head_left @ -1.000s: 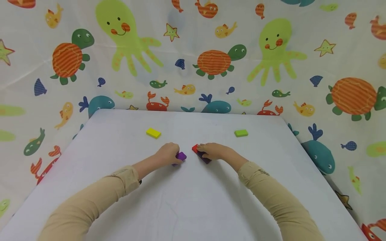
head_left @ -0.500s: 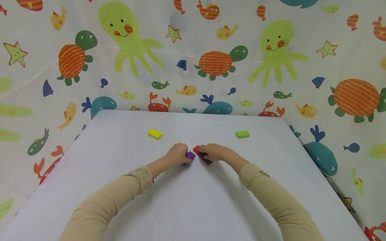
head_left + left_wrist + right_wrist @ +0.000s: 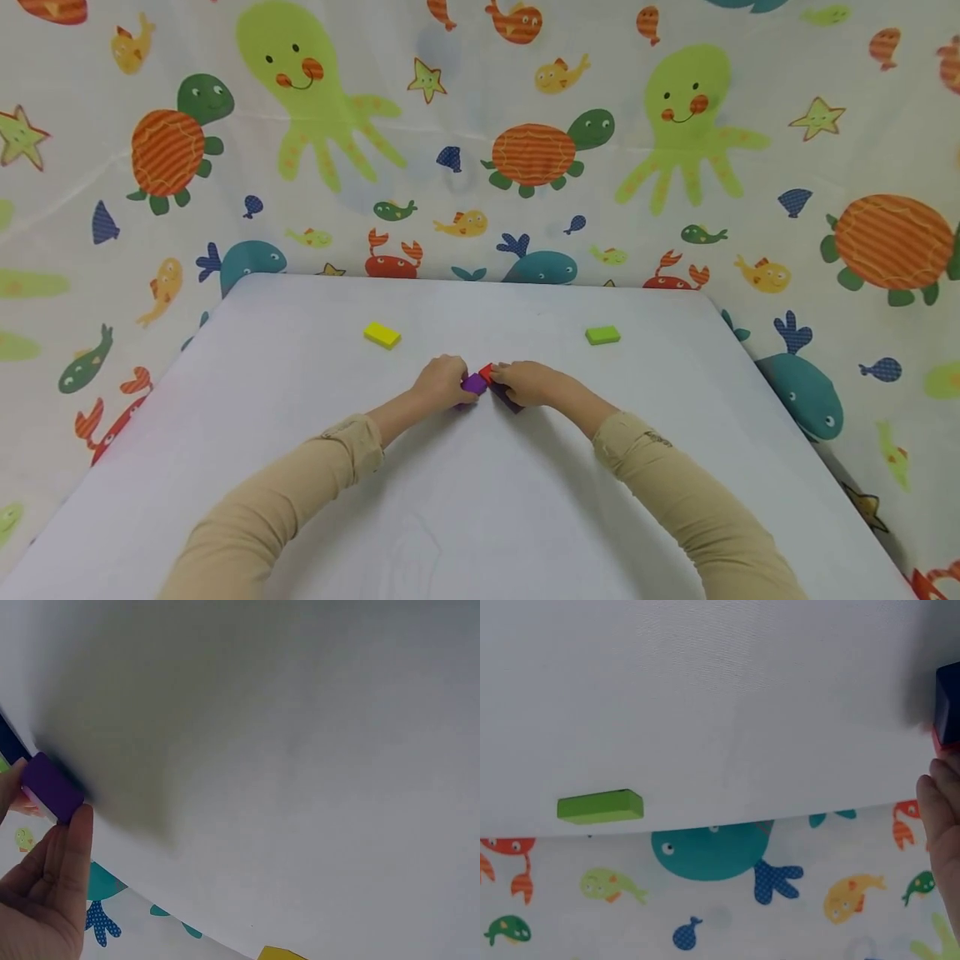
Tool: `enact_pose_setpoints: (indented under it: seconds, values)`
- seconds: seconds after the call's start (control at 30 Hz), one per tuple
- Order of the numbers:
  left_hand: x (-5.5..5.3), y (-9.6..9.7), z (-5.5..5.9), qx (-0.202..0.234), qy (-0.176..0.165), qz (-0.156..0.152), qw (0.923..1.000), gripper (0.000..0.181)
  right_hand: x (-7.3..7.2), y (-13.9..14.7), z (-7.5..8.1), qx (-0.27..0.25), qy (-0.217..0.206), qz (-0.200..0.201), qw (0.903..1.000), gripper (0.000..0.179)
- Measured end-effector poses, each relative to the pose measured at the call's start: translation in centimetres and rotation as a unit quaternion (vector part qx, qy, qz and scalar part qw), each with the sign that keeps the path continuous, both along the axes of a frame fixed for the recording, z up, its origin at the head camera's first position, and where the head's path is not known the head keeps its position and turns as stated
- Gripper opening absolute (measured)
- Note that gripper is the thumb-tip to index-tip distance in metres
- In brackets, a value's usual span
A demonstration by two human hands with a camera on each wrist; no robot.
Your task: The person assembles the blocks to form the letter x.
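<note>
Left hand (image 3: pixel 441 382) pinches purple block (image 3: pixel 475 384); right hand (image 3: pixel 531 383) grips navy block (image 3: pixel 507 399) with red block (image 3: pixel 486 373). Probably butting purple to red; next calls for lining up.

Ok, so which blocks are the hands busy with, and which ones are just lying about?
Part of the job:
purple block, pinched by the left hand
red block and dark blue block, both held by the right hand

Seem to be just lying about:
yellow block, untouched
lime-green block, untouched
</note>
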State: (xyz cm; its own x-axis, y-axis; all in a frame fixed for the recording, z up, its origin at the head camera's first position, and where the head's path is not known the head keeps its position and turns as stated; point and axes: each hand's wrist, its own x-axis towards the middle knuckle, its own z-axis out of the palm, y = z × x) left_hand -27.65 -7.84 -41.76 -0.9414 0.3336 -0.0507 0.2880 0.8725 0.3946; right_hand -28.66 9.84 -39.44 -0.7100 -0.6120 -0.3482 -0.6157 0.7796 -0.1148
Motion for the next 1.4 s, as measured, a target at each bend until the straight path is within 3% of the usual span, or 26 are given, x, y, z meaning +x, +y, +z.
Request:
enact_pose_setpoints:
  seconds: [0.17,0.6,1.27,1.4]
  values:
    - [-0.04,0.14,-0.16,0.002,-0.009,-0.002,1.0,0.035,0.14,0.24,-0.09,-0.02,0.009,0.003,0.9998,0.041]
    - [-0.05,0.37,-0.33,0.029,0.017,0.006,0.9994,0.032,0.12,0.27,0.0,-0.049,0.019,0.0,0.9986,0.038]
    - [-0.01,0.34,-0.72,0.013,0.045,-0.032,0.9984,0.031,0.02,0.51,-0.43,-0.058,0.016,-0.004,0.9982,0.036]
    - [0.08,0.15,-0.82,0.025,0.051,-0.028,0.998,0.031,-0.07,0.44,-0.45,-0.055,0.019,0.004,0.9983,0.036]
